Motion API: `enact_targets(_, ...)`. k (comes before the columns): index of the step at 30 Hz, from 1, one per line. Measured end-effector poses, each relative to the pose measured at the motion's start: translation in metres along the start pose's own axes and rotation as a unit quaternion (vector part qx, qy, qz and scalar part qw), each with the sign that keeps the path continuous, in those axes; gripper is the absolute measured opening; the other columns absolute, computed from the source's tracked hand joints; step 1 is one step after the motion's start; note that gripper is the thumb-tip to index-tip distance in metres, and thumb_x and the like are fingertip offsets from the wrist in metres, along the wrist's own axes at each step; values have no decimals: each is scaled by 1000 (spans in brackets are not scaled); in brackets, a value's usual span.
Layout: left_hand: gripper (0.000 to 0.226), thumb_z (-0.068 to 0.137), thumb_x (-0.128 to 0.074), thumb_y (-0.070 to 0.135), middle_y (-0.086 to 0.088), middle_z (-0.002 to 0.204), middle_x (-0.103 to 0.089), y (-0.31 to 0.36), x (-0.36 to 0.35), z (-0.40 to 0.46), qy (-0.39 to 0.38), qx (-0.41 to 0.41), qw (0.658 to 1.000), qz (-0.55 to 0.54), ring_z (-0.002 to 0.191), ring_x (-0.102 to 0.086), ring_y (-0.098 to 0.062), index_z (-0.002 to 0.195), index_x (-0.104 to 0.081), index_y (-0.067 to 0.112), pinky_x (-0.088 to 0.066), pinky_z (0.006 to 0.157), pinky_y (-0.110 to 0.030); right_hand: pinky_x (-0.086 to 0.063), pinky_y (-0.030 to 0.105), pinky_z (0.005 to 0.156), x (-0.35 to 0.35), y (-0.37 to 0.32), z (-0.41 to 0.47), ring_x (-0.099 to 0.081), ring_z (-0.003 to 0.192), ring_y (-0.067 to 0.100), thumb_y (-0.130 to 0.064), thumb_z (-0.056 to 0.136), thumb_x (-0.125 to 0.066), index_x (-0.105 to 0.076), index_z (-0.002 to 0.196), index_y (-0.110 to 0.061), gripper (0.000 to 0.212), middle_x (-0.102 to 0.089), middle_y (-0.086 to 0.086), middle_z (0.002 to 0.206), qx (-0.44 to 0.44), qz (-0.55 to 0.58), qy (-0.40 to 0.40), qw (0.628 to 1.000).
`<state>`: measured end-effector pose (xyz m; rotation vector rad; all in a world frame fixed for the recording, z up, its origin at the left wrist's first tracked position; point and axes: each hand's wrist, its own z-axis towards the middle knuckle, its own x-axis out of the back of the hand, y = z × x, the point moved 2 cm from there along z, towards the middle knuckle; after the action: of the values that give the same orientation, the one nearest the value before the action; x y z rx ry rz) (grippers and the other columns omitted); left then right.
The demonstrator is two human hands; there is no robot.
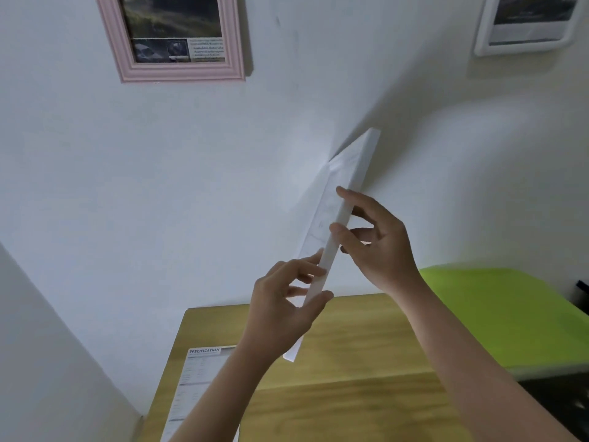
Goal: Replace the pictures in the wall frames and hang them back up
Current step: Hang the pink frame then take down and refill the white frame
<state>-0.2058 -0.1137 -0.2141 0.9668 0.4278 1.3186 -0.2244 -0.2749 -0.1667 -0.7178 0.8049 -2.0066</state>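
down low, both arms reach up over the wooden worktop [366,339], where a printed sheet [197,371] lies. the left hand [283,301] pinches the low end of a white frame [347,199], seen edge-on and tilted. the right hand [376,240] grips it higher up, fingers curled round. far up the wall hang a pink frame [178,71] and another white frame [522,43].

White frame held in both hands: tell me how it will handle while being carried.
The thin white rectangular frame looks stiff: seen edge-on, it stays straight between the left hand and right hand. It is probably light, since a fingertip grip holds it. Its smooth, narrow edge could slip, and a sheet along its face may slide loose.
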Motion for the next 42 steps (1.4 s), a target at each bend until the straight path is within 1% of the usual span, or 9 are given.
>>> enact_targets(7, 56, 66, -81, 38, 22, 124, -57, -13, -3, 4, -103, -36, 992, 58, 116, -52, -5, 116, -56, 34, -41, 95, -16, -59, 28, 72, -4, 10, -13, -60, 111, 13, 4, 79, -55, -54, 123, -21, 50, -63, -1, 116, -54, 11, 116, 992)
enact_targets(11, 60, 72, -60, 57, 18, 126, -46, -35, 31, 20, -26, 13, 993, 118, 123, -39, -5, 124, -50, 29, -29, 104, -21, -55, 29, 74, 1, 13, -15, -63, 98, 12, 0, 78, -43, -52, 121, -27, 52, -63, 2, 116, -47, 15, 164, 985)
enact_targets(15, 13, 86, -62, 22, 14, 105, -60, -59, 75, 33, 10, 76, 996, 33, 104, -55, -11, 99, -58, 26, -42, 94, -35, -35, 29, 47, 0, 9, -18, -41, 61, 45, 1, 76, -32, -50, 119, -32, 57, -62, 19, 99, -23, 30, 158, 987)
enact_targets(17, 27, 89, -55, -1, 10, 86, -62, -60, 86, 35, -4, 100, 993, -56, 77, -52, -15, 88, -60, 26, -42, 73, -30, -31, 32, 45, -2, 7, -16, -36, 57, 48, 2, 76, -30, -51, 120, -31, 58, -57, 28, 94, -10, 38, 152, 988)
enact_targets(21, 44, 85, -48, -18, 5, 83, -64, -58, 101, 43, -12, 90, 988, -122, 73, -50, -18, 85, -64, 23, -42, 67, -27, -28, 31, 45, -2, 5, -5, -29, 53, 43, 6, 78, -28, -53, 114, -32, 58, -48, 30, 78, 13, 47, 160, 986)
enact_targets(23, 44, 84, -49, -20, 9, 84, -67, -52, 104, 52, -10, 78, 987, -140, 72, -54, -14, 88, -65, 21, -45, 64, -23, -28, 22, 47, 1, 5, 4, -28, 51, 29, 12, 78, -29, -55, 113, -28, 58, -44, 23, 70, 25, 38, 171, 984)
enact_targets(26, 46, 82, -49, -22, 10, 90, -68, -38, 102, 70, -11, 58, 985, -161, 72, -56, -14, 93, -65, 20, -49, 64, -21, -29, 13, 53, 11, 4, 23, -32, 56, 5, 12, 73, -33, -58, 110, -20, 54, -45, -18, 65, 48, 24, 201, 978)
enact_targets(38, 50, 68, -67, 1, -3, 102, -67, 18, 72, 188, 1, -57, 984, -171, 81, -60, -31, 109, -62, 29, -52, 83, -50, -34, 15, 57, 77, -21, 169, -36, 58, 6, 8, 75, -39, -60, 112, -16, 49, -43, 0, 68, 149, 65, 184, 969)
enact_targets(42, 52, 72, -67, -8, 0, 103, -66, 28, 54, 232, 10, -92, 985, -146, 82, -60, -29, 109, -63, 28, -52, 84, -49, -43, 24, 80, 97, -12, 213, -55, 83, 14, 4, 72, -40, -60, 111, -20, 50, -62, 9, 95, 157, 102, 168, 968)
